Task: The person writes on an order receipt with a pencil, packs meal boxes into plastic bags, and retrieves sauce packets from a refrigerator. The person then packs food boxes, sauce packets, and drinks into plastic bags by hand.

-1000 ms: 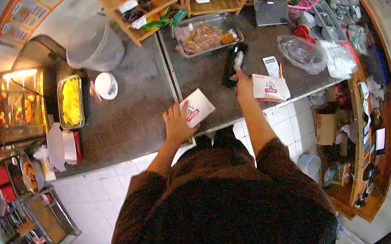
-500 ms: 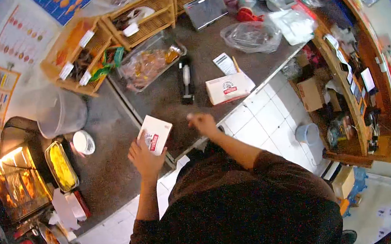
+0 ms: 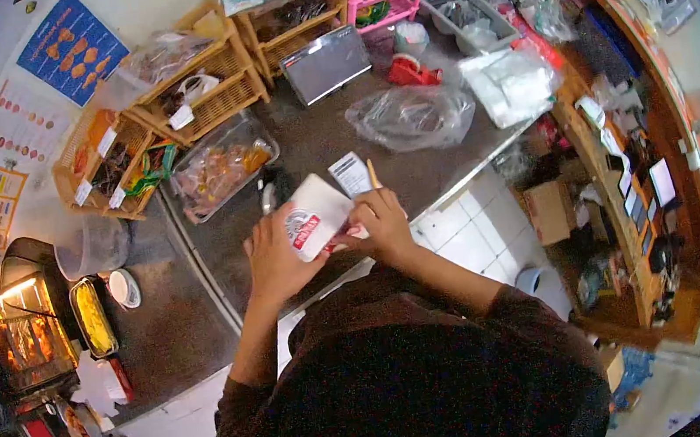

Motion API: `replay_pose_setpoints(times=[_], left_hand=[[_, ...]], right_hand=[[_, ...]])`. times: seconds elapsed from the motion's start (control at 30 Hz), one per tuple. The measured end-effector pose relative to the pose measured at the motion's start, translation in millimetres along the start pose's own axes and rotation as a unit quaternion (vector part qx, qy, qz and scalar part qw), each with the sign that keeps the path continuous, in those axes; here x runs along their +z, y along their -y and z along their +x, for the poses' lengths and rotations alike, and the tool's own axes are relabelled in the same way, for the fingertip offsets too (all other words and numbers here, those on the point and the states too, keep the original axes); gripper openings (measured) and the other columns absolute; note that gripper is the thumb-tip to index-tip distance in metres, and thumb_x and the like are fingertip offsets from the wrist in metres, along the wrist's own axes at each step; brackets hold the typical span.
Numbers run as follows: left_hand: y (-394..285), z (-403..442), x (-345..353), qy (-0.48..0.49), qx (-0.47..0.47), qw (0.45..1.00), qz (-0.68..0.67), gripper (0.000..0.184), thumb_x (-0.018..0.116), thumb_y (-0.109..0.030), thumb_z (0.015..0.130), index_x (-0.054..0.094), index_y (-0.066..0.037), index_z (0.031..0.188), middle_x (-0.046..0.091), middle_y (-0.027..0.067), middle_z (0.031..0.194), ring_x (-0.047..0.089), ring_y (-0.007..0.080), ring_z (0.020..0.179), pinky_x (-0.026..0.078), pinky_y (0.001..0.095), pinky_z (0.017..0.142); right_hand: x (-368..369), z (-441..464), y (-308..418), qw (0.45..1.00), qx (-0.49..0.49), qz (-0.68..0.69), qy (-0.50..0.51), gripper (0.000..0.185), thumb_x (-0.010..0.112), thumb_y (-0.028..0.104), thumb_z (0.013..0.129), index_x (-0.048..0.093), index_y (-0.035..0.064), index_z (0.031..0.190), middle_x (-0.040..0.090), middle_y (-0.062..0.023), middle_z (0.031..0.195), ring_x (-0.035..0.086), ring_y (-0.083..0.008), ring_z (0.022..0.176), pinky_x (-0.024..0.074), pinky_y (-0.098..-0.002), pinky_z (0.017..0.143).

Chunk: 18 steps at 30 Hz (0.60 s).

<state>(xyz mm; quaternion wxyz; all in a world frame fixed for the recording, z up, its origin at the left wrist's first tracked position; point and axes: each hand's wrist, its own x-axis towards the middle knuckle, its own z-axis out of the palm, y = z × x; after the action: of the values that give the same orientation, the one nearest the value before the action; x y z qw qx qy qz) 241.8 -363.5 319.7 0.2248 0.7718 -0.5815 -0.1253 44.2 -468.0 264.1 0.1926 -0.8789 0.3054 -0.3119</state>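
Observation:
A white box with a red printed label (image 3: pixel 314 214) is tilted above the counter near its front edge. My left hand (image 3: pixel 278 259) wraps round its left side. At its lower right corner is my right hand (image 3: pixel 379 223), fingers bent and pressed together; what they hold is partly hidden, with a bit of red and white showing. The second white box is largely hidden behind this hand. Just beyond the hands lie a printed receipt (image 3: pixel 349 174) and a pencil-like stick (image 3: pixel 372 173). A black object (image 3: pixel 269 192) is partly covered by the raised box.
A clear tray of meat (image 3: pixel 224 164) stands at the back of the counter (image 3: pixel 153 333), below wicker racks (image 3: pixel 211 104). Plastic bags (image 3: pixel 416 117) and a dark tablet (image 3: pixel 325 64) are further right. At the left stand a yellow-filled tray (image 3: pixel 93 318) and a lit glass cabinet (image 3: pixel 28 336).
The view has swung right. My left hand has lifted the box and carried it right. My right hand, earlier at the black object, has come to the boxes and its fingers have closed.

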Motion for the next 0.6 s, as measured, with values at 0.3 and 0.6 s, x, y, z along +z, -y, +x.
replay_pose_setpoints(times=[0.3, 0.6], left_hand=[[-29, 216, 125, 0.089, 0.190, 0.942, -0.263, 0.090, 0.088, -0.027, 0.076, 0.030, -0.008, 0.142, 0.046, 0.0163, 0.133, 0.045, 0.0293, 0.128, 0.037, 0.0422, 0.112], [33, 328, 372, 0.086, -0.287, 0.714, -0.632, 0.035, 0.051, -0.030, 0.104, 0.061, -0.006, 0.128, 0.064, 0.0133, 0.116, 0.064, 0.0257, 0.098, 0.054, 0.0410, 0.091]], right_hand=[[-104, 79, -153, 0.961, 0.044, 0.014, 0.272, 0.121, 0.091, 0.036, 0.062, 0.021, 0.0113, 0.157, 0.040, -0.0273, 0.143, 0.042, -0.0471, 0.132, 0.0293, -0.0613, 0.113], [-72, 116, -283, 0.974, 0.055, -0.130, 0.177, 0.118, 0.087, 0.018, 0.064, 0.018, 0.0244, 0.161, 0.044, -0.0240, 0.136, 0.047, -0.0428, 0.127, 0.0347, -0.0592, 0.111]])
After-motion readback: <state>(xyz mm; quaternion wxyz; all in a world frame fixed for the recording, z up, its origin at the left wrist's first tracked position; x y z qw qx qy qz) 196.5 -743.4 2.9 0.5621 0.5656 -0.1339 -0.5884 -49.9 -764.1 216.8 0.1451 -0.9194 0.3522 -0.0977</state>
